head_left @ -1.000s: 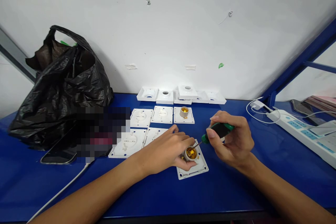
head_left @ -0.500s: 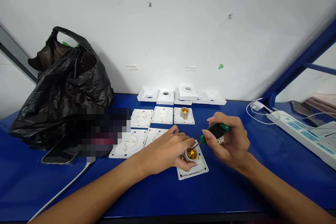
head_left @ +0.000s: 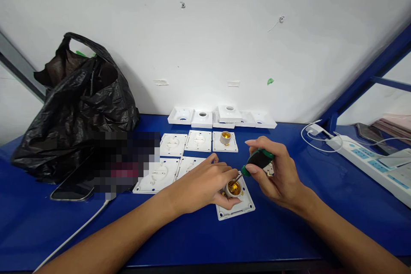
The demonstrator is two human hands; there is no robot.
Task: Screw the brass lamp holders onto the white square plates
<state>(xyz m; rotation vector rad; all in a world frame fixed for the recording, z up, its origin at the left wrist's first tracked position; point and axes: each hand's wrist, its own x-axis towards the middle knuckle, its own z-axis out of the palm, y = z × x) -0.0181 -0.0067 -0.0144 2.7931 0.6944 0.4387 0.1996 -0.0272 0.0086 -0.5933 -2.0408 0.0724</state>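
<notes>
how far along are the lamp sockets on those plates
Done: one back-row plate already carries a socket. In hand: the left hand steadies the socket on the front plate while the right hand works the green screwdriver inside it. Left: four bare plates.

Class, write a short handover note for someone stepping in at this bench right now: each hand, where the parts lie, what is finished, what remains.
Left hand steadies the lamp socket on its white plate.
Right hand grips the green screwdriver, tip inside that socket.
Done: one plate with socket stands in the back row.
Left: four bare plates beside it, and covers along the wall, unfitted.
</notes>
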